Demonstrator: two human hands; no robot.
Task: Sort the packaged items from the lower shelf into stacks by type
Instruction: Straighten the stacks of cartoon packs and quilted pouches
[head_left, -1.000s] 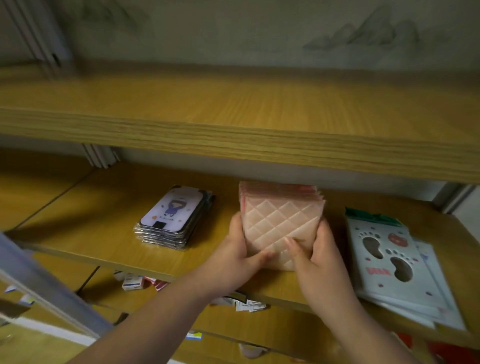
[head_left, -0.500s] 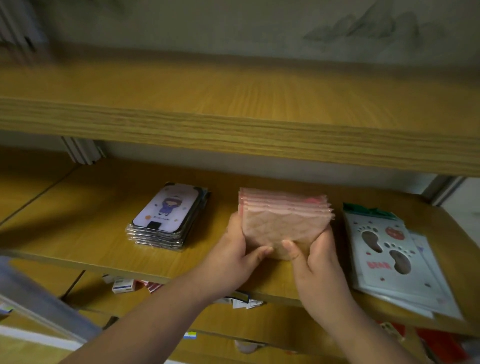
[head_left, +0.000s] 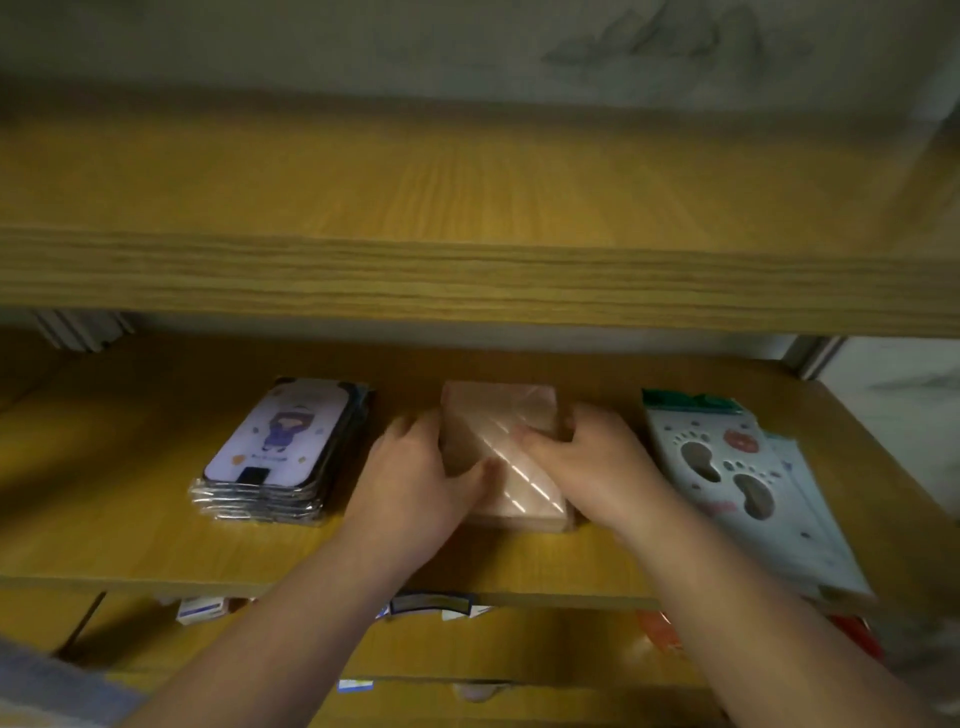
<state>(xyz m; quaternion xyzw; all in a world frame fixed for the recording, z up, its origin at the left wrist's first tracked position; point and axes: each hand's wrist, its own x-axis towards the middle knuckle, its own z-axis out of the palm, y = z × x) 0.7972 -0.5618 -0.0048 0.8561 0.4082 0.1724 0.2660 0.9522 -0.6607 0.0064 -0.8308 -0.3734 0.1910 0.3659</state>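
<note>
Frame is blurring; lower shelf (head_left: 130, 631) items are mostly hiding under the middle shelf (head_left: 104, 519) front edge. Pink packet stack (head_left: 511, 467) is lying flat mid-shelf, gaps either side to the card stack (head_left: 283, 447) and footprint packs (head_left: 727, 467). Left hand (head_left: 415, 483) and right hand (head_left: 592, 467) are gripping its sides, thumbs on top.

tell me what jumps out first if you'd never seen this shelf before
Both hands, left hand and right hand, hold a stack of pink quilted plastic packets lying at the middle of the wooden shelf. Left of it sits a stack of clear-wrapped cards with a purple cartoon figure; to the right lies a pile of white packets with footprint cut-outs and green tops.
</note>
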